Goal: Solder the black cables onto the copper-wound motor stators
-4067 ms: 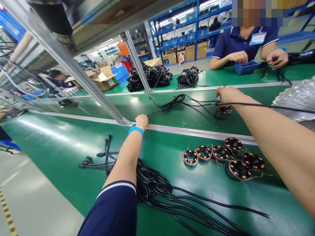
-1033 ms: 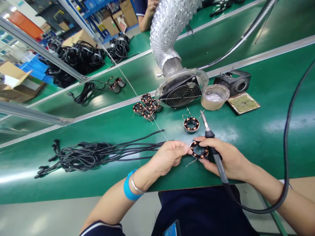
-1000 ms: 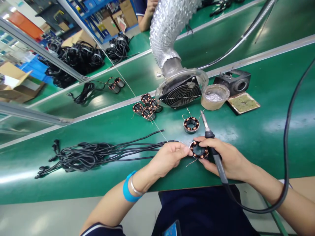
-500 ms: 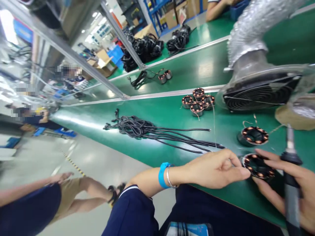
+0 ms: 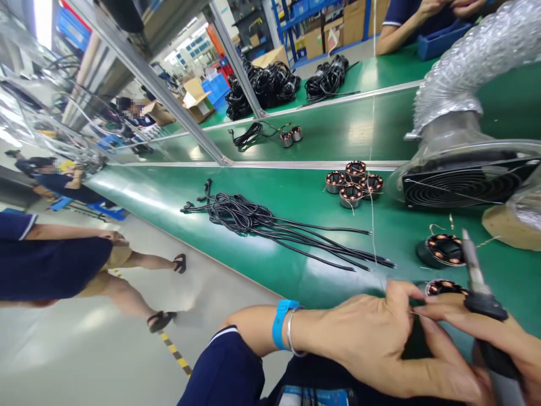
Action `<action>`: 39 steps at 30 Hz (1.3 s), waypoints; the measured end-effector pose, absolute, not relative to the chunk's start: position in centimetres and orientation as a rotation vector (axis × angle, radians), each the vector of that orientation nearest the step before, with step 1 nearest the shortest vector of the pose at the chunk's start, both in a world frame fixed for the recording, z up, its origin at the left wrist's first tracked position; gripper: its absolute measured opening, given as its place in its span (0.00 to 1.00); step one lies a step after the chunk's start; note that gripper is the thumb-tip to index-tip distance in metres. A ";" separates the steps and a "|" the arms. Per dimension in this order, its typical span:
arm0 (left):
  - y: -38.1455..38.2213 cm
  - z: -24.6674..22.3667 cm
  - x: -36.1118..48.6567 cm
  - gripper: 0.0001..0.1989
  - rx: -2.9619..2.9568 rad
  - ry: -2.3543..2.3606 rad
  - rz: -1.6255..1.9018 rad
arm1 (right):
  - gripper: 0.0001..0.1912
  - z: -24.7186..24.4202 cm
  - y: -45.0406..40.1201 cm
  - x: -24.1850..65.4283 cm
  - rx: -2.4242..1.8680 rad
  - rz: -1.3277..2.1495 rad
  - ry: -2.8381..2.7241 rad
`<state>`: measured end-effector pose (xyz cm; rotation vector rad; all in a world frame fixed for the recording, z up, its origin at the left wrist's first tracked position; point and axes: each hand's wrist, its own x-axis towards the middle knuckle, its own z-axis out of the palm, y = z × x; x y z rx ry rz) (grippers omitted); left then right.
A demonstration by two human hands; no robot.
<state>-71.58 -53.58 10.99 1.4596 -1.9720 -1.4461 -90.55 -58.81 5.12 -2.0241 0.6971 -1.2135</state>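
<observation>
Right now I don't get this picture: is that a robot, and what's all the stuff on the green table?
No robot here, just a person's two bare hands! The camera sits on that person's head, looking forward and down.

The left hand has a blue band at its wrist. The right hand holds a soldering iron, a pen-shaped tool with a metal tip. The hands' fingers meet close to a ring that they partly hide, so I can't tell what else they hold.

On the green table lie a bunch of black cables and four more rings with copper parts, grouped together. On the right, a silver hose joins a fan.
</observation>
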 end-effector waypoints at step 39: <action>-59.9 9.2 -69.6 0.21 0.991 -1.361 -1.940 | 0.18 8.2 -60.5 -88.6 -1.976 -1.308 1.002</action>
